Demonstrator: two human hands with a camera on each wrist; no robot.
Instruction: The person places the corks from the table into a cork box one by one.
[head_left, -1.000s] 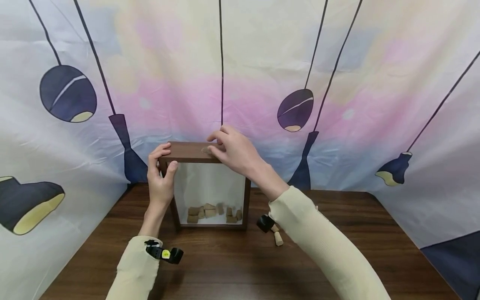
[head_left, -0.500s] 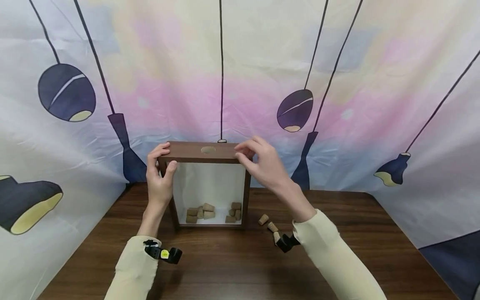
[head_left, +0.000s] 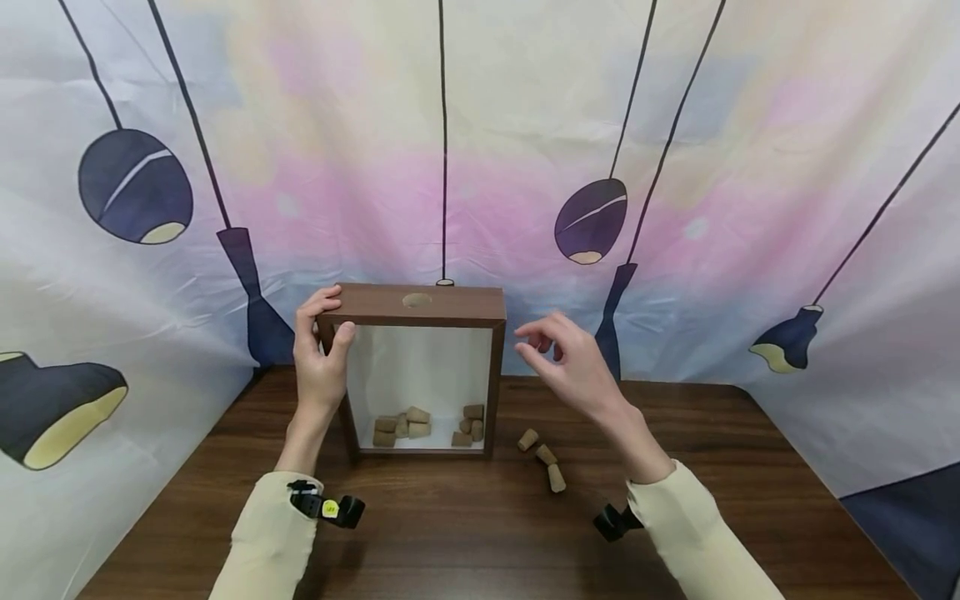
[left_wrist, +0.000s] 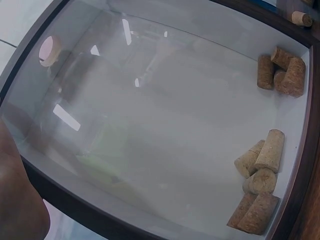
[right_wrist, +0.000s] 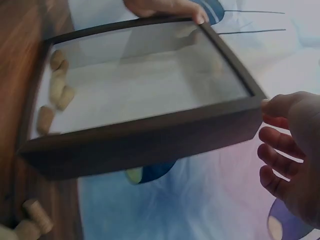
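A brown wooden shadow box (head_left: 468, 307) with a clear front and white back stands upright on the table. Its top has a round hole (head_left: 417, 300). Several corks (head_left: 417, 430) lie at the bottom inside, in two clusters that the left wrist view shows closely (left_wrist: 270, 150). My left hand (head_left: 321, 358) grips the box's upper left corner, thumb on the front and fingers over the top and side. To the right of the box, my right hand (head_left: 573, 367) is in the air, fingers loosely bent, holding nothing.
Three loose corks (head_left: 547, 455) lie on the dark wooden table (head_left: 450, 517), right of the box. Behind it hangs a cloth backdrop (head_left: 495, 167) printed with lamps. A small black camera (head_left: 618, 522) sits at the right wrist, another (head_left: 350, 512) at the left.
My right hand has moved from the hole in the box's top to the right and down, away from the box. The hole now shows uncovered. My left hand keeps its grip.
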